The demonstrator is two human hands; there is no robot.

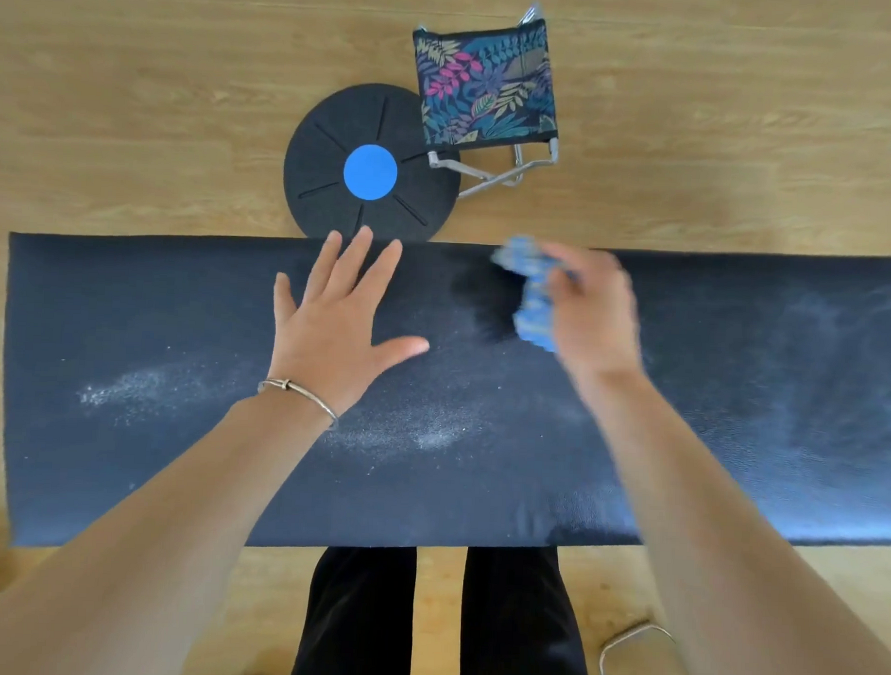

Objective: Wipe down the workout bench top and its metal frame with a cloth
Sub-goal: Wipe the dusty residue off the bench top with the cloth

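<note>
The black padded bench top (734,398) runs across the view, dusted with white powder patches at the left, the middle and the right. My left hand (338,323) lies flat on the pad near its far edge, fingers spread, a thin bracelet on the wrist. My right hand (593,312) is blurred with motion and grips a bunched blue cloth (533,300) against the pad near the far edge. A curved piece of metal frame (639,662) shows below the bench at the lower right; the rest of the frame is hidden.
On the wooden floor beyond the bench lie a round black balance board with a blue centre (371,172) and a small folding stool with a leaf-print seat (485,86). My dark-trousered legs (438,620) stand at the bench's near edge.
</note>
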